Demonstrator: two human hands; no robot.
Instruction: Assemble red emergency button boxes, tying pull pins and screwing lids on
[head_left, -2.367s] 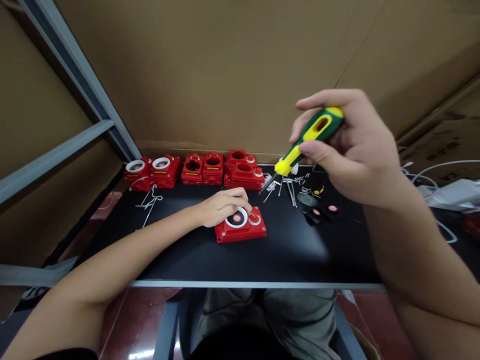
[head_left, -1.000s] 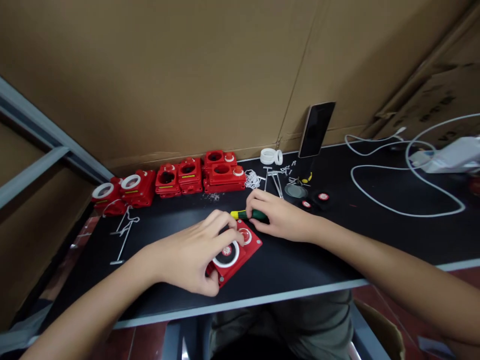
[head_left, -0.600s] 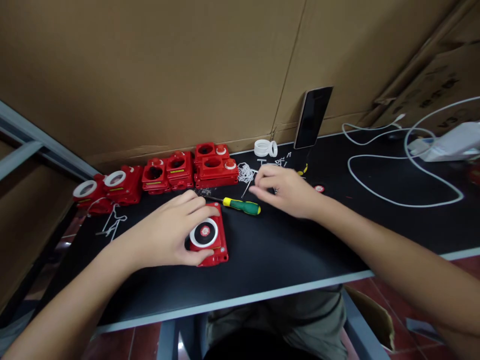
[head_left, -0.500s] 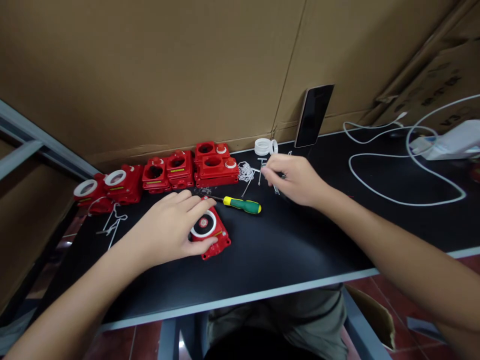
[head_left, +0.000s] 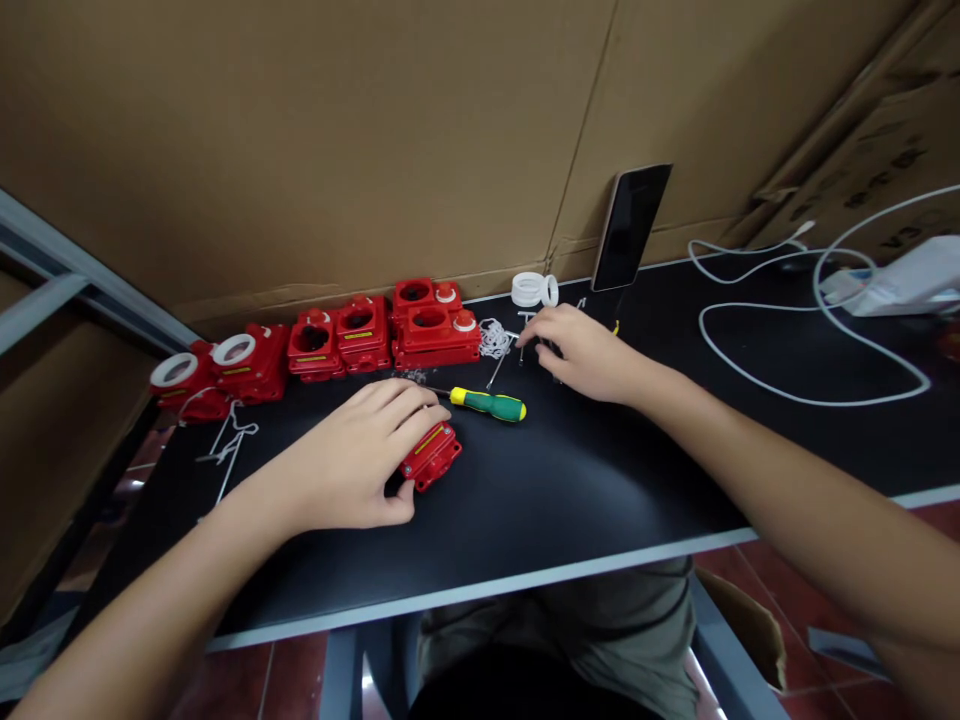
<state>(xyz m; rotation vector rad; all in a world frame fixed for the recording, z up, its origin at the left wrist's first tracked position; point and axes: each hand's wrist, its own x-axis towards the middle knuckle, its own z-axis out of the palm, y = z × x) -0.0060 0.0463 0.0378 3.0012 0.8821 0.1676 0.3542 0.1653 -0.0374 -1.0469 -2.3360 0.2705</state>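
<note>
My left hand lies over a red housing on the black table. Its fingers and thumb curve round the housing and hide most of it, including the white ring on top. My right hand hovers at the small metal T-shaped rods, its thumb and fingers apart and nothing visible between them. A screwdriver with a green and yellow handle lies between the hands, its tip close to my left fingers. Left of the rods is a bundle of white cord.
Several red housings stand in a row along the cardboard wall. White rings and a leaning phone are at the back. A white cable loops on the right. Rods with white cord lie at left.
My left hand has slid over the red housing, covering the white ring that showed before. My right hand has loosened from a pinch, its fingers now spread over the rods.
</note>
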